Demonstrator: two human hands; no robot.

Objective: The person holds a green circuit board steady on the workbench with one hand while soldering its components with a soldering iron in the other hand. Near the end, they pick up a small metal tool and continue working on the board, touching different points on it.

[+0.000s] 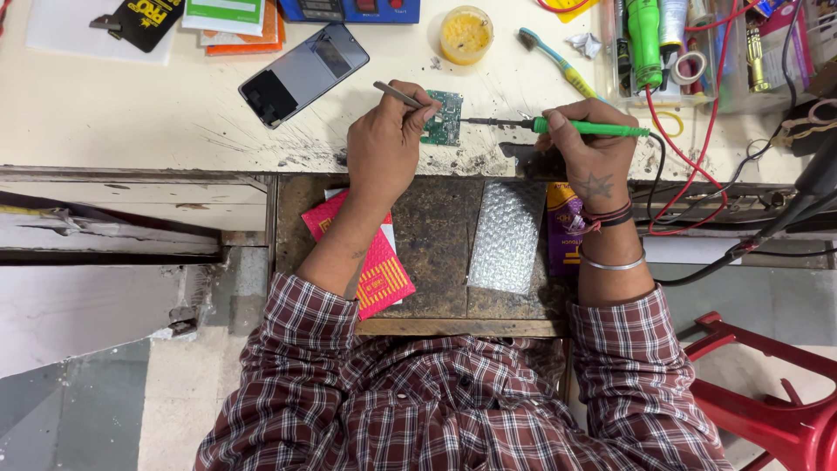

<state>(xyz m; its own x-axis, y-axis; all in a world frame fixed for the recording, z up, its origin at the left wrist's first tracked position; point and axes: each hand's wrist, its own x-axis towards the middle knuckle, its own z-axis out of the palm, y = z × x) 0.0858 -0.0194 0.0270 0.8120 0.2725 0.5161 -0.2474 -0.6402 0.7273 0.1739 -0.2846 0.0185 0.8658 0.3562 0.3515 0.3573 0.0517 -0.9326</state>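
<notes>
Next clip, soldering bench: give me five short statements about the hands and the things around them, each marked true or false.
1. The right hand holds a green-handled soldering iron. True.
2. The left hand holds a toothbrush. False: it holds metal tweezers; the toothbrush lies untouched.
3. The green circuit board lies on the bench between the hands. True.
4. The phone sits in the open drawer. False: it lies on the benchtop.
5. Bubble wrap lies in the drawer. True.
</notes>
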